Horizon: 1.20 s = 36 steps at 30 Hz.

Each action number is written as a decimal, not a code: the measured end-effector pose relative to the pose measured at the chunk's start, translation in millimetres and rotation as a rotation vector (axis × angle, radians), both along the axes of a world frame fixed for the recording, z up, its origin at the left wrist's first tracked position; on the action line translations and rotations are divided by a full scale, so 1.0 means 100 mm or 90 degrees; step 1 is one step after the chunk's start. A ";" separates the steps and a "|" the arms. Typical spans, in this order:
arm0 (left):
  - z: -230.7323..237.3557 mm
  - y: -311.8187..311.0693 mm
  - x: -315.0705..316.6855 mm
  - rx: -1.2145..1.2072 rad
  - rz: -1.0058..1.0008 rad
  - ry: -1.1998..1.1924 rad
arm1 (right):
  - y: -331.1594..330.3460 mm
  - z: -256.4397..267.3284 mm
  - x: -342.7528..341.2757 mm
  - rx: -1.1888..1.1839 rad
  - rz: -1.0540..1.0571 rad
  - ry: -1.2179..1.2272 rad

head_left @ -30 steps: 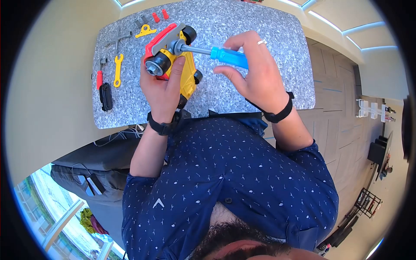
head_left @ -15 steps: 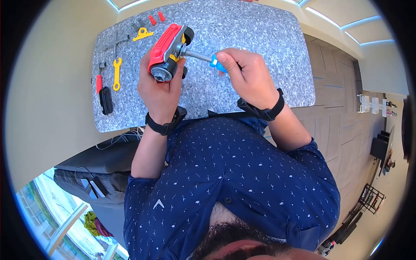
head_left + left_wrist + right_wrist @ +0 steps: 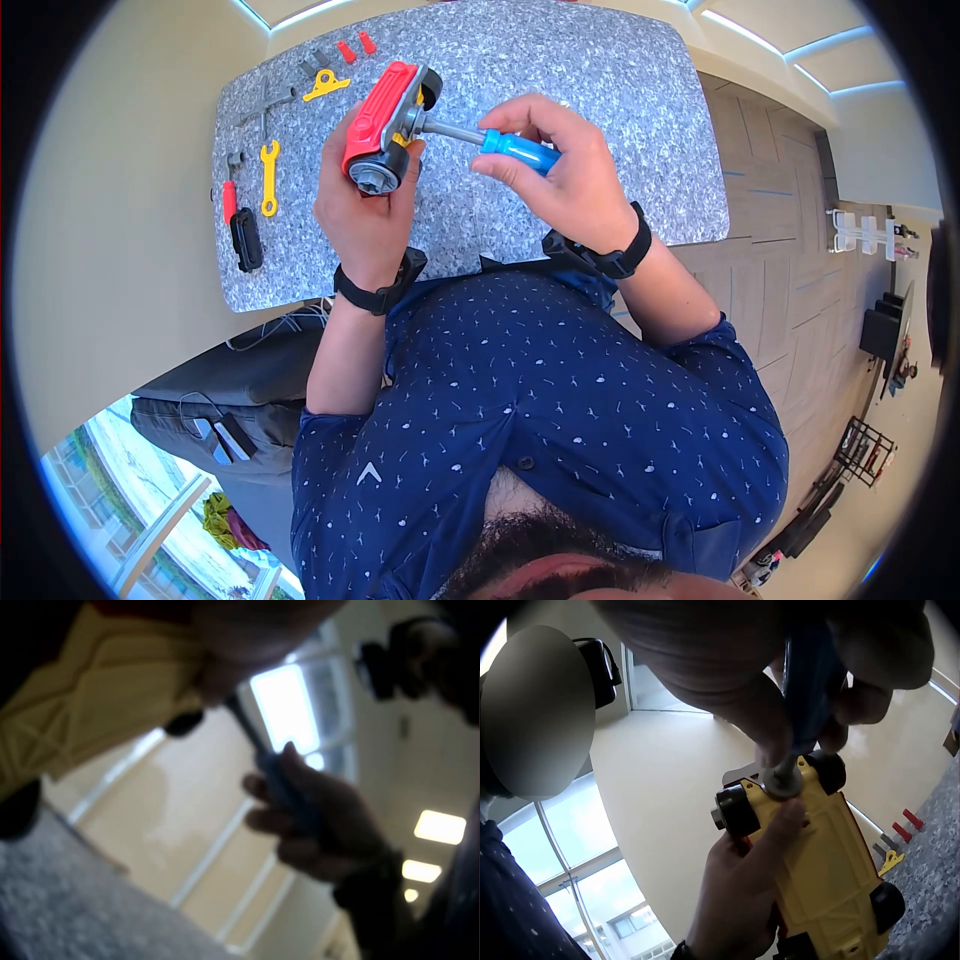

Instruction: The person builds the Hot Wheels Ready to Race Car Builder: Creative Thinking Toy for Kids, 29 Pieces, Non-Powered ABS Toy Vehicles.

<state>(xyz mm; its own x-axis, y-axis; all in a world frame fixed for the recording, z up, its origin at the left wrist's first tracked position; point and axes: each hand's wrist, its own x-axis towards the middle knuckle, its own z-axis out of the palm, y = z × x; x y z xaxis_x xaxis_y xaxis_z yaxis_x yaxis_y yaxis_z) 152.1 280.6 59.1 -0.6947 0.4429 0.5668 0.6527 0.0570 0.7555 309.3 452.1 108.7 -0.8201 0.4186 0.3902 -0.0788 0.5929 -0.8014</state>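
My left hand (image 3: 365,225) holds a toy car with a red body (image 3: 385,108), yellow underside (image 3: 825,862) and black wheels. The car is tipped, its underside turned toward my right hand (image 3: 578,185). That hand holds the blue handle (image 3: 522,152) of a toy screwdriver between thumb and fingers. The grey shaft (image 3: 452,130) runs to a round grey piece (image 3: 782,780) on the underside, between two wheels. In the right wrist view, my left thumb lies on the yellow underside just below that piece. The left wrist view is dark and blurred.
On the speckled table (image 3: 600,80) lie a yellow wrench (image 3: 269,178), a yellow bracket-like piece (image 3: 326,85), two red pieces (image 3: 367,42), a grey cross-shaped tool (image 3: 266,103), a red-handled tool (image 3: 229,200) and a black object (image 3: 245,240). A dark seat (image 3: 240,350) stands below the table's left side.
The car has turned, bringing its red body toward the head camera and hiding the yellow underside there. My right fingers closed over the screwdriver handle, then shifted, uncovering more of it.
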 end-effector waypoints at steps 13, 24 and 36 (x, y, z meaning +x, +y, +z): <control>-0.03 -0.02 0.00 0.004 -0.016 0.025 | -0.02 -0.08 -0.01 -0.206 0.079 -0.049; 0.01 0.00 -0.05 0.004 -0.073 0.101 | 0.00 -0.12 0.06 -0.334 0.167 -0.066; 0.08 0.09 -0.18 -0.241 -0.063 0.331 | 0.30 -0.43 0.20 -0.127 0.035 -0.127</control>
<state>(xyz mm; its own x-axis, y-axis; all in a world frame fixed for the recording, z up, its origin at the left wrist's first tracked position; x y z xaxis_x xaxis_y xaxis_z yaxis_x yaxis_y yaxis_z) 134.2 289.8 67.6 -0.3175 0.7261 0.6099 0.9435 0.1778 0.2796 329.1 482.2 66.1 -0.8957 0.4241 0.1336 0.0641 0.4206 -0.9050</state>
